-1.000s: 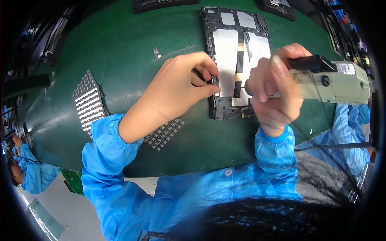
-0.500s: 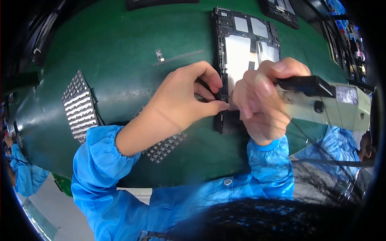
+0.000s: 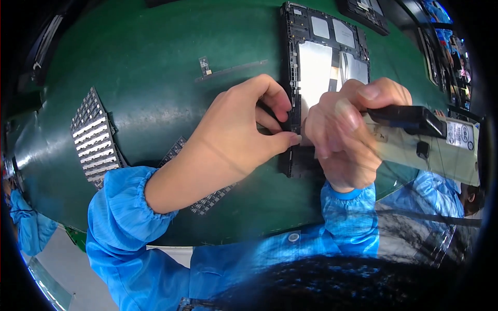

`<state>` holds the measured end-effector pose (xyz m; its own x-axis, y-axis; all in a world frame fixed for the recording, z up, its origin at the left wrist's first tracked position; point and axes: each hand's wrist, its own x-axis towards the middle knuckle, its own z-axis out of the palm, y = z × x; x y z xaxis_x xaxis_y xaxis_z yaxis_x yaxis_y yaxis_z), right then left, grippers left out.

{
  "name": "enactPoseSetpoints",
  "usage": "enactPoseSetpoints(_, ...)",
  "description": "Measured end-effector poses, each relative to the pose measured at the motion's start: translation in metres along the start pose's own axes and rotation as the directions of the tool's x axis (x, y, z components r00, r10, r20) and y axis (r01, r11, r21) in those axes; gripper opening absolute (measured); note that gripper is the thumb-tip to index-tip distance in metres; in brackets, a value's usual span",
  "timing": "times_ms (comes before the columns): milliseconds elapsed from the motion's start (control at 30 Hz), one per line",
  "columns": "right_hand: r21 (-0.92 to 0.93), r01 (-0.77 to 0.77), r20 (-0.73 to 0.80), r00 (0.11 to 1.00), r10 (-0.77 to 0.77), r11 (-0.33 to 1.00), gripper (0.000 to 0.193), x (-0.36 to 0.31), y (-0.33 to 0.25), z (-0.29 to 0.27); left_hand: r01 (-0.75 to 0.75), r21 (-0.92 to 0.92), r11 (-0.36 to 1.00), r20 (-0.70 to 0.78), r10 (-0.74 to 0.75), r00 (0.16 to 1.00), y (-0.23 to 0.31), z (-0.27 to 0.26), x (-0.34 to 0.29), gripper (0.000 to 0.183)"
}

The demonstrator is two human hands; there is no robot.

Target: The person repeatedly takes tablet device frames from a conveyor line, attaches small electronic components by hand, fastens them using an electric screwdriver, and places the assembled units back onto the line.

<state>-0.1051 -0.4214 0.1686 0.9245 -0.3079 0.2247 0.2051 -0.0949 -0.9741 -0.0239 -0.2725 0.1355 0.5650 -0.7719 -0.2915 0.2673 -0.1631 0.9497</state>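
Note:
An opened black tablet housing [image 3: 315, 60] with silvery panels inside lies in front of me, its long side running away from me. My left hand [image 3: 241, 122] pinches the near part of its left edge between thumb and bent fingers; what lies right under the fingertips is hidden. My right hand [image 3: 347, 135] is curled over the housing's near end. It grips a pale electric screwdriver [image 3: 436, 153] with a black lever, whose body sticks out to the right. The tool's tip is hidden behind my fingers.
On the green table [image 3: 150, 52], a thin dark strip with a small board [image 3: 205, 66] lies beyond my left hand. A stack of patterned component sheets [image 3: 96, 137] is at the left. Another patterned sheet [image 3: 212, 199] shows under my left forearm. A second black housing [image 3: 365, 13] sits far right.
The housing and both hands appear a little further right in the view, while the sheets appear further left. Both grips look the same.

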Motion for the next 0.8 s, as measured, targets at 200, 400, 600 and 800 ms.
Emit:
enactPoseSetpoints(200, 0.023, -0.012, 0.003, 1.0, 0.012, 1.0, 0.031, -0.001, 0.0, 0.0, -0.019, 0.013, 1.0, 0.005, 0.018, 1.0, -0.003, 0.001, 0.0, 0.036)
enactPoseSetpoints(400, 0.055, -0.025, 0.01, 1.0, 0.025, 0.998, 0.031, 0.001, 0.004, 0.001, -0.021, 0.043, 0.999, 0.004, 0.021, 1.0, -0.005, 0.0, 0.001, 0.035)
enactPoseSetpoints(600, 0.073, -0.015, -0.002, 1.0, 0.015, 0.997, 0.03, 0.006, 0.002, 0.006, -0.077, 0.099, 0.992, 0.004, 0.077, 0.997, -0.009, 0.001, 0.005, 0.034)
enactPoseSetpoints(800, -0.025, 0.14, 0.124, 0.983, -0.136, 0.99, 0.03, 0.008, 0.02, 0.004, -0.101, 0.051, 0.994, -0.09, 0.105, 0.99, -0.011, 0.004, 0.006, 0.032)
